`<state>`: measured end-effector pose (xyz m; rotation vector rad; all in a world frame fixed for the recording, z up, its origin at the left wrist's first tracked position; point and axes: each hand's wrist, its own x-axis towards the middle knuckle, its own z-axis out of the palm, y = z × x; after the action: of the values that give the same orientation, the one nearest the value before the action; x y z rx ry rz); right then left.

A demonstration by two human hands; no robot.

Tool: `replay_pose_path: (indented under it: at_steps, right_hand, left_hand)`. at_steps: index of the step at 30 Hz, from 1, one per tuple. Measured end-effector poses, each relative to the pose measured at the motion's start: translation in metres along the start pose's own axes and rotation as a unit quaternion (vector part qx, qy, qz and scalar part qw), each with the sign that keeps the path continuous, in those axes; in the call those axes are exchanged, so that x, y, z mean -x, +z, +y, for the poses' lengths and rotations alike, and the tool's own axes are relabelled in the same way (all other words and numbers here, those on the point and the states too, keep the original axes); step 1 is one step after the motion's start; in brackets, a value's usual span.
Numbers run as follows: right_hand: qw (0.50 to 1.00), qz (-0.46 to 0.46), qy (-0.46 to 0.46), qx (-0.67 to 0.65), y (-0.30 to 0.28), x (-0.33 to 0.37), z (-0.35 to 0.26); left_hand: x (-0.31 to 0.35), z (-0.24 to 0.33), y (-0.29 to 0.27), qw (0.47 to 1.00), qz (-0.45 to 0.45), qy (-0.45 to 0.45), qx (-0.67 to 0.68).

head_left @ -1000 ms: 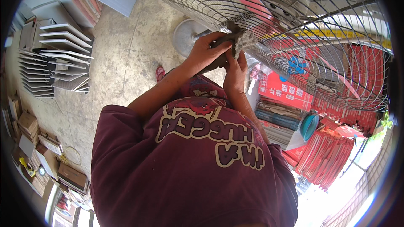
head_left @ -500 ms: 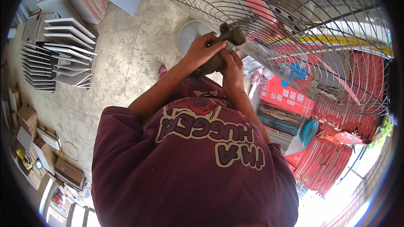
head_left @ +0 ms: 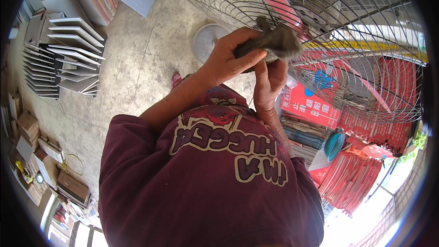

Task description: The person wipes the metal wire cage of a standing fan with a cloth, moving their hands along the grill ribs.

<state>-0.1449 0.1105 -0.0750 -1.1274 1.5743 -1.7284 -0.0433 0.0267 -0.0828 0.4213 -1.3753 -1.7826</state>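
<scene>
Head view. Left hand (head_left: 233, 57): fingers (head_left: 251, 59) closed on a dark grey rag (head_left: 280, 41), thumb lying along its near side. Right hand (head_left: 273, 82): held just beside and below the left, fingers bent up against the underside of the rag; how firmly they gripped could not be told, part being hidden. Rag: one, bunched, held up in front of the chest, its right end loose and blurred. Fan (head_left: 315, 32): one, large, with wire guard and pinkish red blade (head_left: 274, 0), directly behind the rag; whether rag and wire touched could not be told. Disc (head_left: 208, 41): one, round, grey, on the floor (head_left: 137, 32), left of the hands. Shirt (head_left: 206, 178): one, maroon, with printed front, worn by the person. Panels (head_left: 75, 39): numerous, thin, pale, racked at the left. Cartons (head_left: 28, 127): several, brown, at lower left. Boxes (head_left: 350, 180): many, red, stacked at the right. Bowl-like item (head_left: 336, 146): one, teal, near the red boxes.
</scene>
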Motion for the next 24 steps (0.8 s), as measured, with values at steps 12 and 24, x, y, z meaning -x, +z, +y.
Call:
replay_pose_path:
  at_steps: [12,24]
  right_hand:
    - [0.971,0.026,0.215,-0.104,0.001,-0.008,0.028]
    - [0.929,-0.010,0.345,-0.131,0.006,-0.005,0.041]
  left_hand:
    - [-0.005,-0.038,-0.011,0.993,0.055,-0.102,0.010]
    - [0.010,-0.074,-0.029,0.963,0.089,-0.220,0.125]
